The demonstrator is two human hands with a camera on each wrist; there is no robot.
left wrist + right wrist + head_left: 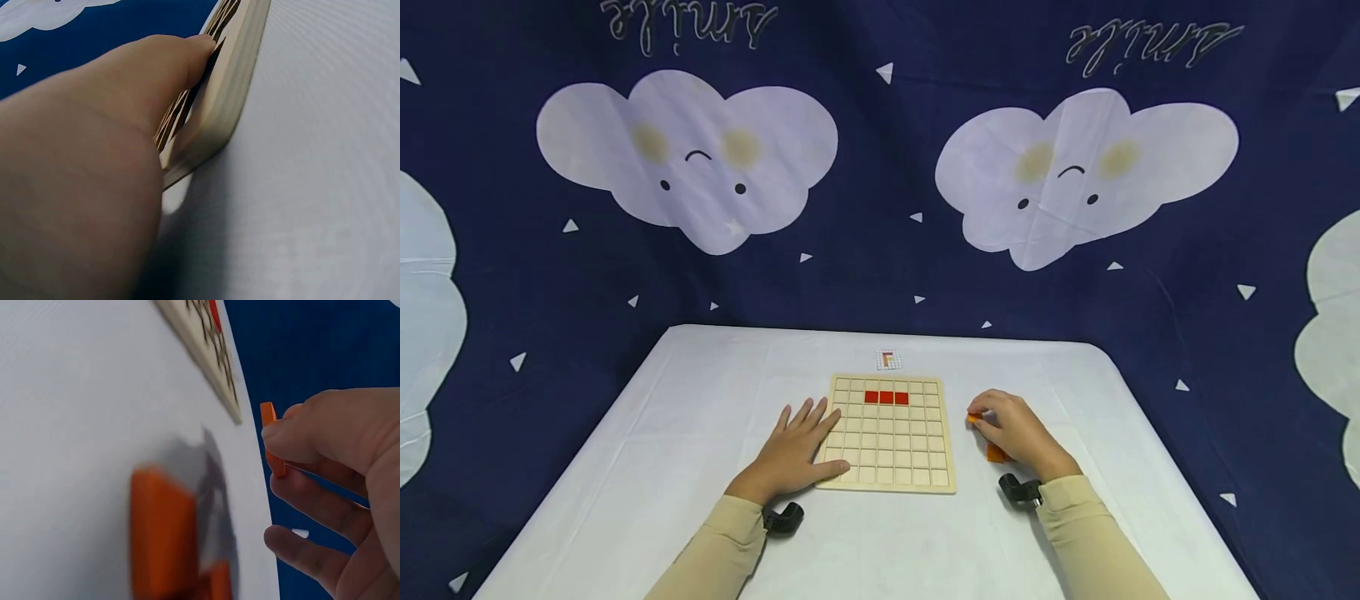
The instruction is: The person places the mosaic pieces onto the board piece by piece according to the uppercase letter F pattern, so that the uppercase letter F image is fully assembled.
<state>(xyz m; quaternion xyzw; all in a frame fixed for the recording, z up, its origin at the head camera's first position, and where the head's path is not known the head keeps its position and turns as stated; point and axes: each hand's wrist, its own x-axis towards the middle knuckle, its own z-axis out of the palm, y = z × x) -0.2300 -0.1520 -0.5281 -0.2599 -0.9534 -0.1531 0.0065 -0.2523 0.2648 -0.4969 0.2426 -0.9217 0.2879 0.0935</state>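
A square wooden grid board lies on the table, with three red square tiles side by side in an upper row. My left hand rests spread over the board's left edge, its thumb on the lower left corner area. To the right of the board, my right hand pinches an orange tile between thumb and fingers, held above the table. Below that hand lie more orange tiles, partly hidden by it in the head view.
A small card with a grid pattern lies behind the board. White cloth covers the table. A dark blue curtain with clouds hangs behind it. Each wrist carries a black camera.
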